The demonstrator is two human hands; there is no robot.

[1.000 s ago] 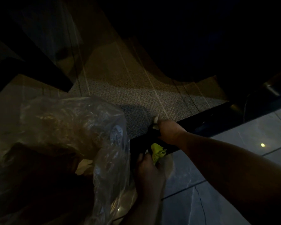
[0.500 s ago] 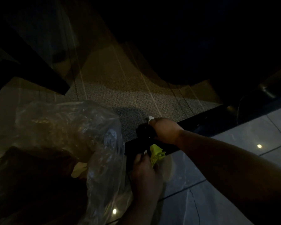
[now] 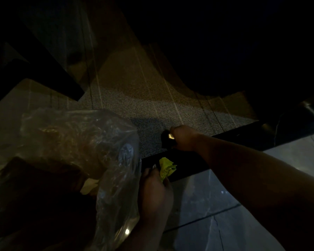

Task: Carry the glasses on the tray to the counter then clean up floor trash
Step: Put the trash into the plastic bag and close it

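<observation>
Dim light here, and a low view down at the floor. A crumpled yellow-green wrapper (image 3: 166,168) is gripped in the left hand (image 3: 155,192), fingers closed around its lower part, with the upper part sticking out above the fist. The same hand is pressed against the edge of a clear plastic bag (image 3: 91,153), which bulges at the left of the view; pale scraps can be made out through its film, though what they are cannot be told. The right hand (image 3: 184,137) is stretched further forward, curled around a small dark object (image 3: 166,141) with a bright glint on it; the object itself cannot be identified in this gloom. That hand is held over the line where grey striped carpet (image 3: 152,105) is met by a black strip (image 3: 234,140). Below the strip, pale marbled floor tiles (image 3: 207,201) are seen, with small spots of reflected light. The upper right of the view is lost in shadow, and a dark slanted bar (image 3: 49,69) is seen at upper left.
</observation>
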